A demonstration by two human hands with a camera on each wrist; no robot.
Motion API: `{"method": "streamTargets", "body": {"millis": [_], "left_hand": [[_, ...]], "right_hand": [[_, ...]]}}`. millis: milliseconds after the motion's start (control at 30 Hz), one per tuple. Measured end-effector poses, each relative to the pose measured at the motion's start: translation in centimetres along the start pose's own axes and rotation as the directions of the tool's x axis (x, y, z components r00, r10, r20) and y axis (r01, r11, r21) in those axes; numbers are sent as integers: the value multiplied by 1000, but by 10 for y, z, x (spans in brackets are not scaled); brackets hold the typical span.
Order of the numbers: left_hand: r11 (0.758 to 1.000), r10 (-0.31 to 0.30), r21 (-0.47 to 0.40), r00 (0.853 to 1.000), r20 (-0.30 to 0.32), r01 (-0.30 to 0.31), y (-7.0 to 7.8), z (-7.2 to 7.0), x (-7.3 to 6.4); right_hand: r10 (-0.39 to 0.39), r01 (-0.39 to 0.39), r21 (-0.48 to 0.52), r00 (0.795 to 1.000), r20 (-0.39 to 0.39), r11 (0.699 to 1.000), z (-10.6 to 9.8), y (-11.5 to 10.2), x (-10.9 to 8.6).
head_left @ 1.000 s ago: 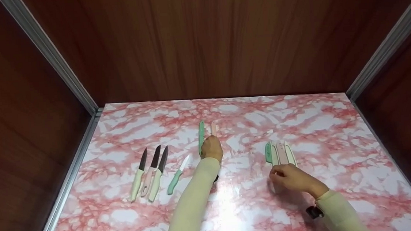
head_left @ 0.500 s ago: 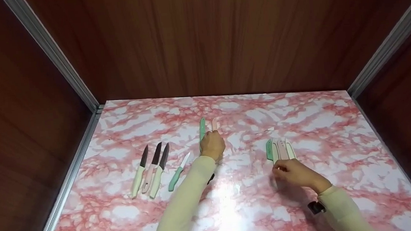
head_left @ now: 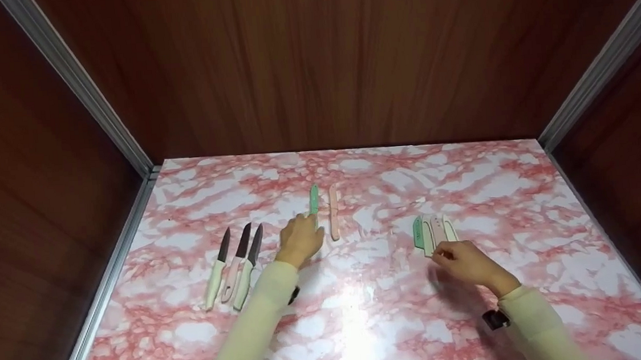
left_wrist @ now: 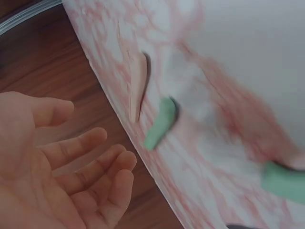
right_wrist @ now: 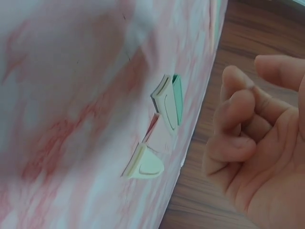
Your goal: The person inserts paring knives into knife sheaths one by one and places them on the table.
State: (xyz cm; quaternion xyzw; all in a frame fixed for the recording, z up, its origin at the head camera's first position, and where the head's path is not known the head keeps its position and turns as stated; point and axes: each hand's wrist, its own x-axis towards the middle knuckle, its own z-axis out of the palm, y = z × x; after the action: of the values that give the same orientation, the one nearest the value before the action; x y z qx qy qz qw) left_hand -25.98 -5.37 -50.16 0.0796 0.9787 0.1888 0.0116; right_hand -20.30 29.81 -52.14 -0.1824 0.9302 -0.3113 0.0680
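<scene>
My left hand (head_left: 300, 240) is over the table beside a slim green handle-like piece (head_left: 314, 197), partly covering it. Its fingers are relaxed and hold nothing in the left wrist view. A matching pink handle-like piece (head_left: 334, 213) lies to the right; the kind of both pieces is unclear. Loosely curled and holding nothing, my right hand (head_left: 467, 261) is just in front of a row of blade sheaths: a green sheath (head_left: 418, 233), a cream sheath (head_left: 428, 240), a pink sheath (head_left: 437, 229) and another cream sheath (head_left: 449, 229). It hides their near ends in the head view.
Left of my left arm lie a cream-handled knife (head_left: 212, 284), a pink-handled knife (head_left: 231, 278) and another cream-handled knife (head_left: 242, 286), dark blades pointing away. A green handle (left_wrist: 288, 181) shows in the left wrist view. Wooden walls (head_left: 339, 58) enclose the pink marbled table (head_left: 388, 312).
My left hand has moved left off the pink piece, uncovering it, and its arm now hides the green-handled knife. My right hand has shifted slightly right and away from me along the sheaths.
</scene>
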Motion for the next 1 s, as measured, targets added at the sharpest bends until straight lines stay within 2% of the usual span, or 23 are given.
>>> {"method": "streamTargets", "body": {"millis": [233, 433, 600, 800, 1000], "left_hand": [[1000, -5, 5, 999, -42, 5, -31, -9, -27], [999, -29, 15, 999, -45, 29, -49, -13, -43], [999, -48, 19, 998, -48, 49, -57, -13, -54], [996, -89, -15, 995, -46, 88, -63, -12, -64], [997, -71, -21, 996, -47, 70, -67, -8, -69]], "right_hand": [[56, -56, -8, 997, -46, 998, -2, 6, 0], [97, -97, -4, 993, -73, 995, -5, 12, 2], [141, -144, -33, 986, -85, 989, -4, 13, 8], [192, -201, -85, 976, -100, 976, 0, 9, 26], [210, -223, -108, 970, -125, 969, 8, 7, 50]]}}
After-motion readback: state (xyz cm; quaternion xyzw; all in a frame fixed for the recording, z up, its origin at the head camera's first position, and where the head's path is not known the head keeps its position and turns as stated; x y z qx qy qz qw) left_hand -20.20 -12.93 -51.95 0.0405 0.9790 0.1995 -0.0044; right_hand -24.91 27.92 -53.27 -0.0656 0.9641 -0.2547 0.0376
